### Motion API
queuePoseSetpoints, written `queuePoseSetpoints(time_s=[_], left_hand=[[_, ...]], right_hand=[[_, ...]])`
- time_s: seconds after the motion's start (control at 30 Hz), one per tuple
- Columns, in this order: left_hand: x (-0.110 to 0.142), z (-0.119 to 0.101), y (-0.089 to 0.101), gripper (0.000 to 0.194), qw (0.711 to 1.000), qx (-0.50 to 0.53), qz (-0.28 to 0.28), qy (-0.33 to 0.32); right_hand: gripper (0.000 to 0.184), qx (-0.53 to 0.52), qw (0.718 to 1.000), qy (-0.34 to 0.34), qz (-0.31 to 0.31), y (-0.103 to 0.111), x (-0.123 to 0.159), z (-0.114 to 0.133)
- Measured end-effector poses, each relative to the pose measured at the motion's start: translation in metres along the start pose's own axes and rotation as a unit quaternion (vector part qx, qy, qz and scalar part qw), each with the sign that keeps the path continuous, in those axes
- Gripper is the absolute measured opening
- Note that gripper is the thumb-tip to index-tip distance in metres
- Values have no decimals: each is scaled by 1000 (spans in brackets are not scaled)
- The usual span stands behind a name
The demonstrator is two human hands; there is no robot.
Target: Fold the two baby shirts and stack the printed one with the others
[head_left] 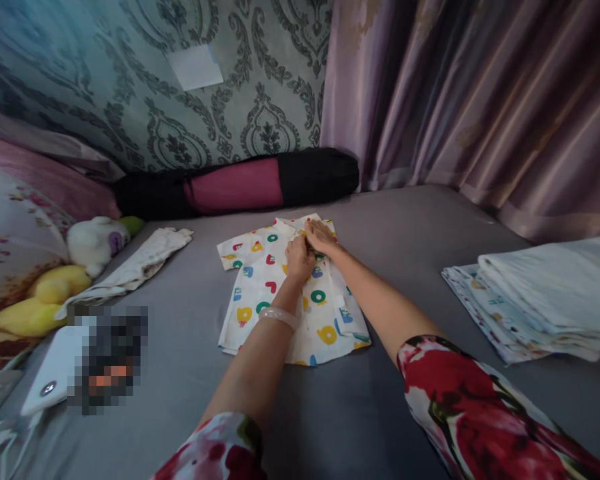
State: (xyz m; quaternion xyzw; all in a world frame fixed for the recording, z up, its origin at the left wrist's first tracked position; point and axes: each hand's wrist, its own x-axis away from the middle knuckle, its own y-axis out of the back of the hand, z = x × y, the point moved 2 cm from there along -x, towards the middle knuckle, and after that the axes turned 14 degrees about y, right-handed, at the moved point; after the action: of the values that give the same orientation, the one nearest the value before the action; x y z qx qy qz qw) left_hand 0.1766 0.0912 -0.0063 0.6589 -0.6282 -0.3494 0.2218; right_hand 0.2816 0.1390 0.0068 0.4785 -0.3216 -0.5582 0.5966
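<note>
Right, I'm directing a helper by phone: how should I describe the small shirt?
On the grey bed, find the long black-and-pink bundle. Just in front, under the left hand and right hand, lies the shirt, collar toward the bundle. Unlike the folded stack on the right, it is spread out, with red, yellow, green and blue letters.

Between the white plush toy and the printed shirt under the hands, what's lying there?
A rumpled pale cloth lies beside the white plush toy; from there to the printed shirt, the grey sheet is bare, as the head view shows.
</note>
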Motion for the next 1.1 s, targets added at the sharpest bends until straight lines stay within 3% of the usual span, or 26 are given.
queuePoseSetpoints(time_s=[0.3, 0.53, 0.7, 0.87, 1.1], left_hand=[[-17, 15, -10, 53, 995, 93, -35, -5], [-23, 28, -10, 64, 988, 148, 10, 32], [2, 26, 6, 58, 997, 51, 47, -17], [31, 32, 27, 41, 995, -40, 88, -13], [64, 47, 79, 30, 983, -130, 128, 4]], right_hand=[[59, 5, 1000, -3, -8, -12, 5, 2], [60, 39, 999, 2, -13, -12, 10, 9], [62, 61, 998, -17, -14, -8, 15, 13], [64, 64, 997, -29, 11, -5, 16, 15], [65, 69, 997, -35, 19, -3, 15, 16]])
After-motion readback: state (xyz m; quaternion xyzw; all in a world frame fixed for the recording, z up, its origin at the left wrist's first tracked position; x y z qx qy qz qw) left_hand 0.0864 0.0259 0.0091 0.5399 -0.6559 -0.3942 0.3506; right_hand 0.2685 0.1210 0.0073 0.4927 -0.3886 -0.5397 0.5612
